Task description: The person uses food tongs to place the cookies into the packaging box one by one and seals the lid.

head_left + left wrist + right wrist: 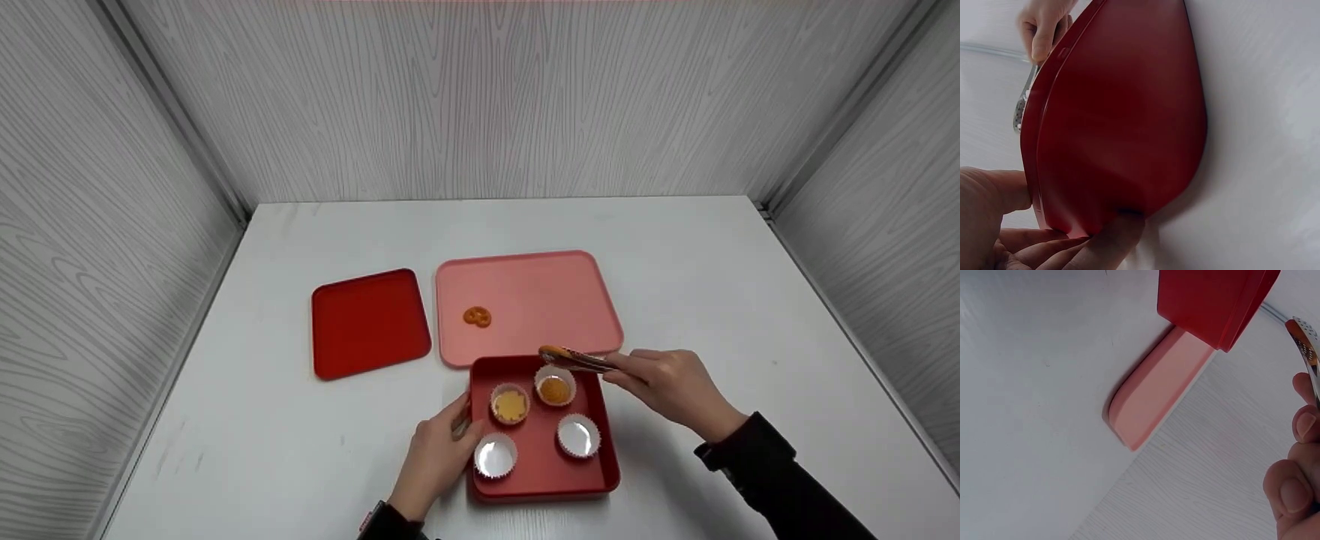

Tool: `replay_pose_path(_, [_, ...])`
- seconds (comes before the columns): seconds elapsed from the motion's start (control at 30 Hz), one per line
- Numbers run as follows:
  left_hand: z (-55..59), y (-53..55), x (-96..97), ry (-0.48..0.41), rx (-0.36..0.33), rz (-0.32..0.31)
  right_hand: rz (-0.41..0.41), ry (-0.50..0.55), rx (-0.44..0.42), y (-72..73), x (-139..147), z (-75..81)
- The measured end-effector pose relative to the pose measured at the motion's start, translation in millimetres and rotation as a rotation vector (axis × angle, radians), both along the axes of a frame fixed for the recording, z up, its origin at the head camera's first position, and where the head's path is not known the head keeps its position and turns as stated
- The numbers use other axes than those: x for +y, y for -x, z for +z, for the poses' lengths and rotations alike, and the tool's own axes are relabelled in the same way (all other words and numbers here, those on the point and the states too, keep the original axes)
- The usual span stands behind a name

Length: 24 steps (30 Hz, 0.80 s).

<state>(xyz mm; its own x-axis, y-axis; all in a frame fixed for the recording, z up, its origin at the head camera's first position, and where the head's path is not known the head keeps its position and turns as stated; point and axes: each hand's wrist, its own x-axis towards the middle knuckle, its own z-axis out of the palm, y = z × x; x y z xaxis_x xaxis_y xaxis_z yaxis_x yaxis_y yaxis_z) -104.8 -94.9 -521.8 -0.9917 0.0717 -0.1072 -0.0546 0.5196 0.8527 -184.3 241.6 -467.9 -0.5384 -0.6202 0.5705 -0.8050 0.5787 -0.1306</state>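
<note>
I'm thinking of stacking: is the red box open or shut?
The red box is open: the head view shows paper cups inside it.

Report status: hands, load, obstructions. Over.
Left hand grips red box. Right hand holds metal tongs, orange-brown snack at their tips, over box's far-right corner. Possible obstruction: round snack in far-right paper cup.

- Box: plain red.
- Small tray: plain deep red.
- Large tray: plain pink.
- Cups: white, pleated all round.
- Cracker in the left far cup: pale yellow.
- Snack in the right far cup: golden orange.
- Pretzels: orange-brown.
- Tongs: silver, dotted with holes.
- Table: white.
- Walls: grey, wood-grained.
- Sleeves: black.
</note>
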Motion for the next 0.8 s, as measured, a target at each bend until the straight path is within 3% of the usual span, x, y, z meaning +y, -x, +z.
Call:
replay_pose_path(0.43, [-0.4, 2.8, 1.4, -0.005, -0.038, 0.007, 0.037, -0.076, -0.055, -26.0, 13, 9.3])
replay_pose_path(0.67, [-1.0, 1.3, 0.6, 0.018, -0.017, 0.0, 0.078, -0.123, -0.147, -37.3, 21, 19.8])
replay_pose_path(0.8, [-0.9, 1.8, 0.6, 0.006, -0.039, 0.006, 0.093, -0.177, -0.189, -41.5, 22, 25.0])
